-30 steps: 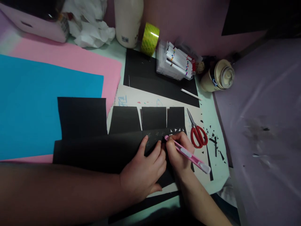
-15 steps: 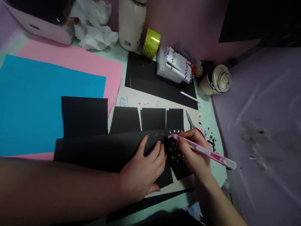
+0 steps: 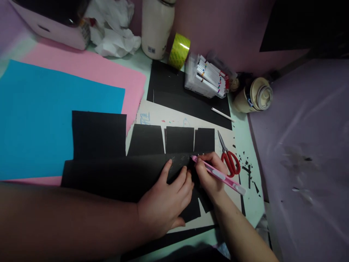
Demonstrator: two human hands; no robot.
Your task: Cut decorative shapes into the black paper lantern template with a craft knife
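- Under the flattened left hand, fingers part-spread, nothing gripped: black paper.
- In the right hand, fingers closed in a pen-like hold: pink cutter, slanted, tip at the paper just beyond the left fingertips.
- On the black paper: matte surface, faint pale star-like marks, square-ended flaps parted by narrow gaps along the far edge.
- Beneath it: pale sheet and, at left, part of a blue sheet.
- Right of the right hand: red-handled scissors, then black scraps.
- Farther back: clear box, packed with white pens with coloured bands.
- Right of the box: lidded cream cup, contents hidden.
- Left of the box: yellow tape roll, then pale bottle, contents hidden.
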